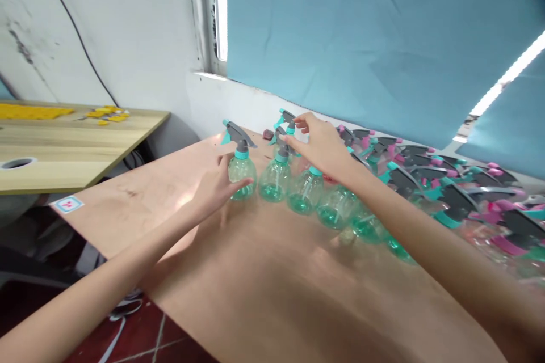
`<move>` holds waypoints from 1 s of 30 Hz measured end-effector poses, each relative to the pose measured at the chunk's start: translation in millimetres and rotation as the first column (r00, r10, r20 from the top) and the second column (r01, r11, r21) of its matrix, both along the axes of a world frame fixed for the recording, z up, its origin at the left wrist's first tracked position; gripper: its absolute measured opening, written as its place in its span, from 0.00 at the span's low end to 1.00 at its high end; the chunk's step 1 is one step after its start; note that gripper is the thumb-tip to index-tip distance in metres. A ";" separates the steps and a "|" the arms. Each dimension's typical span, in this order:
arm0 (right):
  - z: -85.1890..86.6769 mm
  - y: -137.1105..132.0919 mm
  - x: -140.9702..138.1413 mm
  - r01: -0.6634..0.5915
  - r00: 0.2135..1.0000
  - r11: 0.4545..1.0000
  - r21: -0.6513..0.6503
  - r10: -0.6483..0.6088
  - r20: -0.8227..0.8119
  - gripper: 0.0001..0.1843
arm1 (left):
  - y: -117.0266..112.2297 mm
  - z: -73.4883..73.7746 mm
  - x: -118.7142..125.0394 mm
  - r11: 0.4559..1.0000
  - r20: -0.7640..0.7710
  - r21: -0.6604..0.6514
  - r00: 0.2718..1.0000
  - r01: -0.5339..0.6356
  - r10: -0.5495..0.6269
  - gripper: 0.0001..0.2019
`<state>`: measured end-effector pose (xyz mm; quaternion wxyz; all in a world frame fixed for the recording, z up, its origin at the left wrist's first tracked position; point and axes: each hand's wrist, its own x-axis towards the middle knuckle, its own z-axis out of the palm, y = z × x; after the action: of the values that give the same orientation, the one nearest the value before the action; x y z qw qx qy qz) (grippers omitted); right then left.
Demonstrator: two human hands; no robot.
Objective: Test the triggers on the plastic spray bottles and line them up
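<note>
My left hand (215, 182) is around the left side of a clear spray bottle (242, 173) with a green base and a grey and turquoise trigger head. Its thumb lies across the front of the bottle, and some fingers are hidden behind. Just right of that stands a second spray bottle (275, 178) of the same kind. Over the row my right hand (317, 139) reaches in with curled fingers apart, its thumb close to the second bottle's head. A further turquoise trigger head (284, 117) shows behind these fingertips. Whether they touch it is unclear.
Several spray bottles with pink or turquoise heads (447, 201) crowd the right of the brown tabletop (255, 272), partly behind my right forearm. A dark reddish lump (268, 134) lies near the wall. At left, another table (42, 153) bears yellow pieces (108, 113). A blue sheet (340, 34) covers the window.
</note>
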<state>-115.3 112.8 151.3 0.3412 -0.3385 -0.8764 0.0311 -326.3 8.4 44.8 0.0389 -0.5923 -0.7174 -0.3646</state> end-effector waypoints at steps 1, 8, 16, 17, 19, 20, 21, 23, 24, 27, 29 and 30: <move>-1.3 2.2 -5.0 0.022 0.999 1.000 0.005 -0.022 0.032 0.25 | 6.0 -0.9 -2.5 1.000 0.000 0.006 1.000 0.004 -0.004 0.30; -15.1 8.1 -23.9 0.089 0.991 0.991 0.102 -0.098 0.087 0.28 | 28.1 -8.9 -7.7 0.998 -0.008 0.055 1.000 0.012 -0.011 0.33; -29.8 17.6 -34.4 0.060 0.990 0.984 0.167 -0.081 0.119 0.23 | 32.5 -14.2 -6.0 0.995 -0.042 0.094 0.999 0.021 -0.017 0.34; -29.9 17.9 -34.8 0.054 0.990 0.984 0.168 -0.075 0.121 0.22 | 32.0 -14.6 -5.5 0.995 -0.048 0.095 0.999 0.023 -0.018 0.35; -28.9 17.0 -34.4 0.046 0.990 0.985 0.164 -0.066 0.123 0.21 | 30.3 -15.5 -4.2 0.995 -0.060 0.097 0.998 0.024 -0.018 0.38; -27.9 15.8 -33.9 0.042 0.990 0.986 0.160 -0.063 0.126 0.20 | 28.9 -15.8 -3.5 0.995 -0.066 0.099 0.998 0.022 -0.015 0.39; -26.7 14.1 -33.2 0.038 0.990 0.987 0.155 -0.058 0.129 0.19 | 26.9 -16.0 -2.7 0.995 -0.072 0.101 0.997 0.020 -0.013 0.39; -23.9 9.6 -31.5 0.026 0.989 0.989 0.145 -0.046 0.138 0.18 | 20.8 -15.6 -0.6 0.994 -0.086 0.105 0.996 0.019 -0.010 0.40; -22.5 7.1 -30.8 0.017 0.989 0.990 0.140 -0.037 0.142 0.17 | 16.3 -14.9 0.8 0.994 -0.092 0.107 0.996 0.018 -0.008 0.39; -19.2 0.1 -29.1 -0.017 0.989 0.992 0.127 -0.003 0.150 0.17 | -2.7 -10.7 7.0 0.993 -0.103 0.116 0.995 0.012 -0.001 0.36; -18.2 -4.6 -28.1 -0.037 0.988 0.993 0.113 0.019 0.152 0.17 | -19.1 -7.1 13.2 0.992 -0.102 0.123 0.995 0.005 0.008 0.34; -17.9 -7.3 -27.2 -0.046 0.988 0.994 0.102 0.030 0.154 0.17 | -27.8 -5.5 16.8 0.992 -0.100 0.123 0.995 0.005 0.008 0.33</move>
<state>-142.5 105.5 133.4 0.2900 -0.3047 -0.9066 -0.0345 -309.4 -19.5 39.4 0.1115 -0.6058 -0.6913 -0.3777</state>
